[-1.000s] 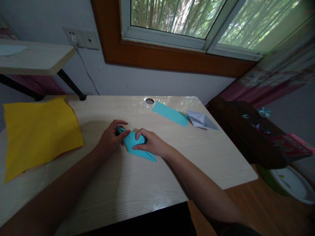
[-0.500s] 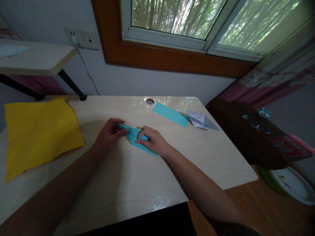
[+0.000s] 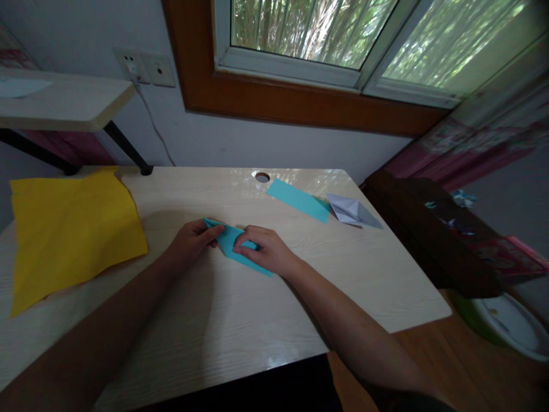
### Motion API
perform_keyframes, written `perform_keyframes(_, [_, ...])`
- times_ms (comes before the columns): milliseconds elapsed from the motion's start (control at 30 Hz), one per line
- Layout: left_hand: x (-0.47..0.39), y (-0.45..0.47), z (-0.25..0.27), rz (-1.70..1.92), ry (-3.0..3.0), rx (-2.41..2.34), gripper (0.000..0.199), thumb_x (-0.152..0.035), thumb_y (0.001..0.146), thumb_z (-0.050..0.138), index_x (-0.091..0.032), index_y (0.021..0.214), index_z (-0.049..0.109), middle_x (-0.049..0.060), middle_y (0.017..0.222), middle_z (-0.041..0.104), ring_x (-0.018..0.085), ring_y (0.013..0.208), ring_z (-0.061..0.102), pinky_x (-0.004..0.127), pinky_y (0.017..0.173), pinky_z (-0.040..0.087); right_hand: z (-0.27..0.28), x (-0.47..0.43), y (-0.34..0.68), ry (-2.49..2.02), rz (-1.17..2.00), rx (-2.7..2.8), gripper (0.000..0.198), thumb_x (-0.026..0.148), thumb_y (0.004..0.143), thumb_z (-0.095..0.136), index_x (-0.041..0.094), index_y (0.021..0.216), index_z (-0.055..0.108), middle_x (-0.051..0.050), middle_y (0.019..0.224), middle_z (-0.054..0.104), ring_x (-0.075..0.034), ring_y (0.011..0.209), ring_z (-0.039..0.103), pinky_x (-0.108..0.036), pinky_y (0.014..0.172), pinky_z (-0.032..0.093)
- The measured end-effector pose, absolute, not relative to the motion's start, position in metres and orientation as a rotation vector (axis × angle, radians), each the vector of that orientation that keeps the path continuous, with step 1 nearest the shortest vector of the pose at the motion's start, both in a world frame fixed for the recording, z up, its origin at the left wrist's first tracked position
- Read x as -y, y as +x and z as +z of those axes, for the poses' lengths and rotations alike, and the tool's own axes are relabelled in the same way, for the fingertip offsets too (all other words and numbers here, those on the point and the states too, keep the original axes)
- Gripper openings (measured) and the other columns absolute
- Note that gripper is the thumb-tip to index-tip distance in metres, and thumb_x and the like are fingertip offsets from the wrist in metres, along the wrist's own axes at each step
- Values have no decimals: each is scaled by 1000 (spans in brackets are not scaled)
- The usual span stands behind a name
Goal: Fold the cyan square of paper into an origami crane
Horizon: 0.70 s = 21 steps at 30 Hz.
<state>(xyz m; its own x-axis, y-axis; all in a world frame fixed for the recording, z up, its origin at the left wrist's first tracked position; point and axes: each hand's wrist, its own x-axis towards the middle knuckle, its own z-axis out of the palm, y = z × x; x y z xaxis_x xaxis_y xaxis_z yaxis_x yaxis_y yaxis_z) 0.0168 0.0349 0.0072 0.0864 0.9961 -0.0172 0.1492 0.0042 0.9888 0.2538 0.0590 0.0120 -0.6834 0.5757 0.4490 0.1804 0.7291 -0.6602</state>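
Note:
Above the middle of the table I hold a folded piece of blue paper, its pointed end to the left. My left hand pinches that pointed end between thumb and fingers. Farther right along the same paper, my right hand is closed on its upper edge, thumb and index finger curled toward each other. The fingers behind the paper are hidden. Beyond my right hand a flat strip of blue paper lies on the table, touching or nearly touching a folded white paper boat.
A large yellow sheet covers the table's left part, below a raised shelf on black legs. The pale wooden table has a round cable hole near its back edge. A dark cabinet and a white basin stand to the right.
My left thumb has come down onto the paper and the left fingers have tucked lower behind it. The paper's pointed end has shifted slightly left and down. My right hand keeps its hold.

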Motion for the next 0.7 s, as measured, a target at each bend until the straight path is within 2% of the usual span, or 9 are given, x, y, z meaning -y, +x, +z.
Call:
perform_keyframes(100, [-35,16,5,1092,1267,-1242,41,-55,81,76,-16,72,71,-1,59,60,11,57,51,23,53,38,13,-58,254,-580,797,2246,7,28,96,67,22,95,70,-1,88,70,-13,79,64,-24,75,49])
perform_keyframes(267, [-37,17,6,1172,1100,-1131,35,-49,80,79,-17,94,80,1,70,67,10,60,52,22,56,39,14,-58,254,-581,845,2215,5,26,95,69,22,95,71,0,91,72,-12,82,66,-24,77,50])
perform_keyframes(400, [-39,17,10,1244,990,-1081,33,-47,79,79,-17,94,81,1,69,67,10,59,51,21,55,40,13,-58,254,-599,878,2206,5,26,95,69,22,96,71,-1,93,74,-12,84,68,-24,79,51])
perform_keyframes(567, [-40,16,9,1298,985,-1061,34,-48,84,75,-16,94,80,6,84,73,10,61,55,23,57,43,13,-59,254,-632,930,2180,5,26,95,68,22,96,72,-1,95,75,-13,86,69,-26,82,51])
perform_keyframes(700, [-42,16,8,1320,996,-1055,32,-46,85,77,-19,102,78,2,76,69,11,62,57,21,57,44,15,-58,255,-727,1100,2081,6,27,91,72,21,94,72,-2,95,75,-15,88,68,-28,84,52])
